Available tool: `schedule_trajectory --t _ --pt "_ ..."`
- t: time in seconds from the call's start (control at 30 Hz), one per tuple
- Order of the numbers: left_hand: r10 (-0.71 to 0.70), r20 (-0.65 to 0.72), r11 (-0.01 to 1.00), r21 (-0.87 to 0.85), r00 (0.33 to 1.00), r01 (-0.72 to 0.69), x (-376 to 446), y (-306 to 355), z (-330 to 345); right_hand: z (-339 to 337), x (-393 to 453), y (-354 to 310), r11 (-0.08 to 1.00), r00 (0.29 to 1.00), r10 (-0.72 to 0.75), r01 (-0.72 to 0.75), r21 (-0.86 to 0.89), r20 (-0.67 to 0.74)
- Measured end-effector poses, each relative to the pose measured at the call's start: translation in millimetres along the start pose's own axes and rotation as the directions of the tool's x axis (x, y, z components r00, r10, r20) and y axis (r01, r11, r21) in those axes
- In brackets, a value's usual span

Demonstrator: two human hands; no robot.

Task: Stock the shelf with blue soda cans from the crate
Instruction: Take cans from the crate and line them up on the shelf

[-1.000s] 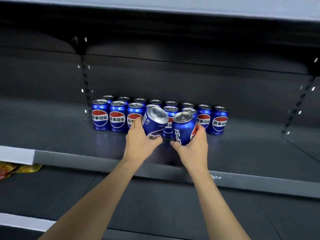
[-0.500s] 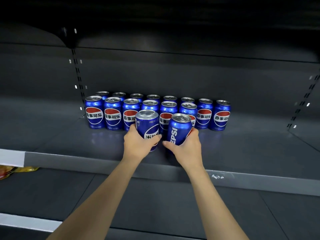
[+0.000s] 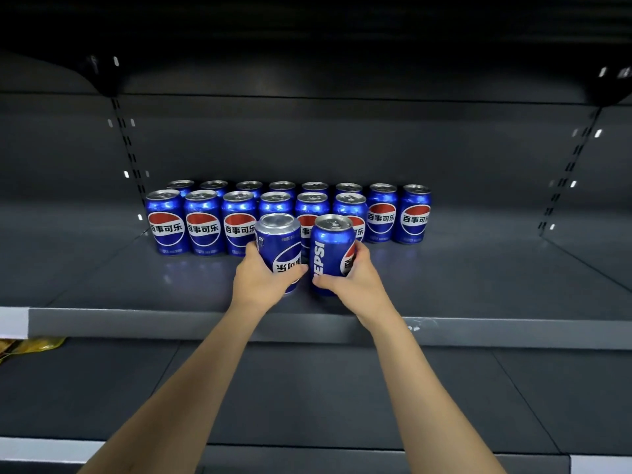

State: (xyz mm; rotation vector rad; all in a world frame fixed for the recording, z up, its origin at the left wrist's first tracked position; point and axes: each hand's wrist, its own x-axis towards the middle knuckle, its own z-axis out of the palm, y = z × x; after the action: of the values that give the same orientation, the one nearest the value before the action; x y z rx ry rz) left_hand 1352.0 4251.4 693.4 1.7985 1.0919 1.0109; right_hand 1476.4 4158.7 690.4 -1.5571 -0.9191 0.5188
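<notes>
"PEPSI" on right held can (image 3: pixel 330 256); "百事可乐" on shelved cans (image 3: pixel 203 223)

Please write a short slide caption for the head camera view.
Left hand and right hand each hold a blue can at the shelf, before two stocked rows.

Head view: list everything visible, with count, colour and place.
Standing blue aluminium soda cans: sixteen, blue; two rows at the shelf's back, eight behind, six in front at left.
Held blue soda cans: two, blue; one per hand, in front of the rows.
Dark grey metal shelf: one, under the cans.
Lower grey shelf: one, below.
Yellow packaging: some, left edge, lower shelf.
Left hand: grips the left can.
Right hand: grips the right can.
</notes>
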Motion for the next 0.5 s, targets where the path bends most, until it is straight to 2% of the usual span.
schedule_trajectory --t 0.1,0.17,0.33,0.5 --pt "-0.012 -0.025 1.0 0.015 1.0 0.012 0 2 2 -4 1 -1 0.999 0.999 0.033 -0.033 -0.022 0.035" --pt "-0.019 -0.067 0.999 0.029 0.998 0.021 1 4 5 -8 1 -6 0.996 1.0 0.013 -0.013 -0.088 -0.004" --pt "0.0 -0.127 0.999 0.035 0.992 0.004 -4 10 16 -17 3 -4 0.963 0.977 -0.095 0.042 -0.265 -0.191" --pt "-0.022 -0.143 1.0 0.001 0.989 0.022 -1 20 29 -38 16 -4 0.939 0.923 -0.065 -0.073 -0.337 -0.379"
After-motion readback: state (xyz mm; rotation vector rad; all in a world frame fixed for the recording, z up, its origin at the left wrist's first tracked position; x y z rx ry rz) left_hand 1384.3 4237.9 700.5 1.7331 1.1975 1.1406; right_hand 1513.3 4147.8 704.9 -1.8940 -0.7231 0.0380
